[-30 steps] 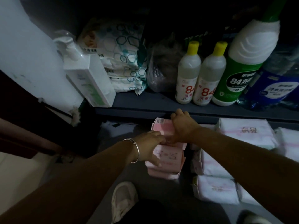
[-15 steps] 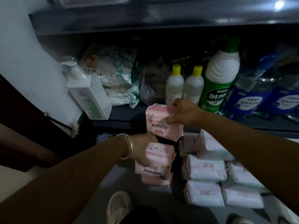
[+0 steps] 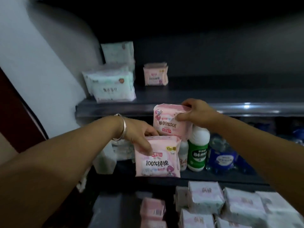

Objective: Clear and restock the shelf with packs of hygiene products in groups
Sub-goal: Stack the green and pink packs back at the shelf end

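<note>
Fingers (image 3: 184,118) pinching upper pink pack (image 3: 171,124), left hand (image 3: 139,134) gripping lower pack (image 3: 158,158), shelf (image 3: 181,96) dim

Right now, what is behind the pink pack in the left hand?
Behind the lower pink pack, gripped by the left hand, stands a small white bottle, mostly covered. The green bottle beside it shows fully. Anything further behind is hidden.

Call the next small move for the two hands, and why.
Probably lift the right hand and set its upside-down pink pack beside the standing pink packs on the upper shelf: bare space lies to their right. The left hand follows with its own pink pack.
</note>
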